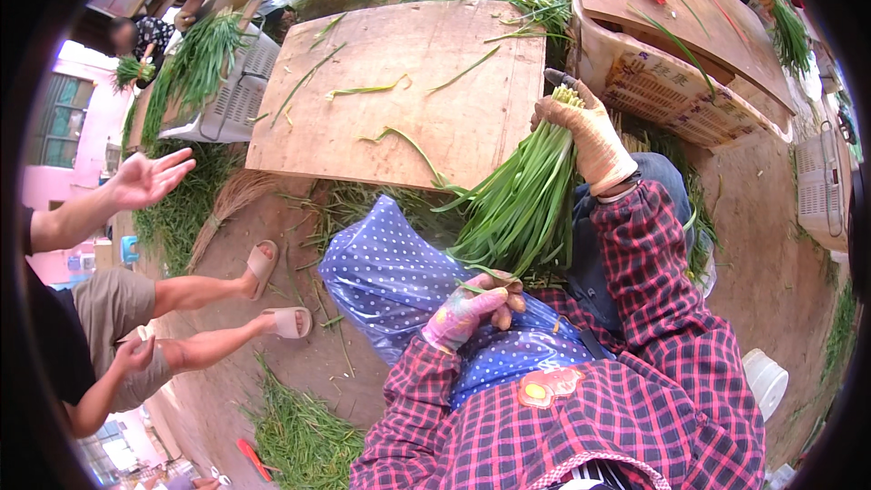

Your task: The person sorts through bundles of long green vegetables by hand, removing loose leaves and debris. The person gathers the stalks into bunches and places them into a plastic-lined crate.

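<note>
My right hand (592, 132), in a worn cream and orange glove with dark fingertips, is closed around the pale stem ends of a bunch of chives (522, 204). Its long green leaves fan down toward my lap, beside the near right edge of the wooden board (399, 82). Over my blue polka-dot plastic apron (386, 259), my left hand (474, 310) wears a pink glove with stained fingertips. Its fingers are curled, and a thin green chive leaf (479, 289) shows at them. Several loose leaves lie across the board.
Left of me stands a person in sandals (290, 322), one hand (152, 180) raised. Chives pile on a grey crate (245, 91) and on the floor (304, 436). A straw broom (227, 209) lies near the board. At right are another board on a crate (653, 82) and a white bucket (764, 381).
</note>
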{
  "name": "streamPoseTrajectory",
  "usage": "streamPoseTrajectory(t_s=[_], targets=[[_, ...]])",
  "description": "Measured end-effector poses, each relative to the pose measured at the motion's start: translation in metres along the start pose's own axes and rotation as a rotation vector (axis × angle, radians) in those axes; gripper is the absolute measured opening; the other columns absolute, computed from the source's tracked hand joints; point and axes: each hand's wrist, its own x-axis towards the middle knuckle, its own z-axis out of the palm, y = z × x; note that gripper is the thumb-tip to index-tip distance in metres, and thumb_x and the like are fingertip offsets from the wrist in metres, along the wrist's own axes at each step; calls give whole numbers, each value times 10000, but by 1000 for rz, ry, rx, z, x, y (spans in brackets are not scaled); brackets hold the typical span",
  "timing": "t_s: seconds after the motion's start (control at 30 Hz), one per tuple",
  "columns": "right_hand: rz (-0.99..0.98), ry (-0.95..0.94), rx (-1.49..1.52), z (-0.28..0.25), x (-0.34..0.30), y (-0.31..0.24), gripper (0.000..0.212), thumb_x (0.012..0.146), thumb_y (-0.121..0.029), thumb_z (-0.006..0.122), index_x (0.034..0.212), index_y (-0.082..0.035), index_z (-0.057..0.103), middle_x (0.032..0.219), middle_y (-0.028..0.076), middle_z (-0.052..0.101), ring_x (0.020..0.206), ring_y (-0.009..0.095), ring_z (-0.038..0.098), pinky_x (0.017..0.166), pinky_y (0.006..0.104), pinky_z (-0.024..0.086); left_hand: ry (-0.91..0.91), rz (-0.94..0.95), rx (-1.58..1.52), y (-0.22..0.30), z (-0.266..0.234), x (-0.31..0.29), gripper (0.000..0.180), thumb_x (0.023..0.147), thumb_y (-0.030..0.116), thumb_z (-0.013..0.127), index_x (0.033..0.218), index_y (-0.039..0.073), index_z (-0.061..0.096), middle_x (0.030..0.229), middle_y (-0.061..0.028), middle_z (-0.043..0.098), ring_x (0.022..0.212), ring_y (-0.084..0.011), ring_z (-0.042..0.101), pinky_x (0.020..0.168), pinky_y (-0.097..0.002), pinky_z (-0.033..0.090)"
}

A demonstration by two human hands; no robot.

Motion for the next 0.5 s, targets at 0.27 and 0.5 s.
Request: streamPoseTrajectory(t_s=[0.27,0.5], targets=[[10,0,14,1,-1,1,527,779,-11,730,1267,-34,532,852,67,650,742,162,633,689,307,540,-29,14,-39,-2,-2,2,394,933,247,612,1236,6,541,1019,-129,667,717,-133,607,686,-249,474],[57,-53,-23,8,-4,0,650,787,-68,750,1359,-18,446,847,73,632,745,191,631,686,338,547,-29,14,-23,-1,-3,4,379,931,245,603,1225,12,552,1032,-125,666,726,-130,608,710,-248,480]])
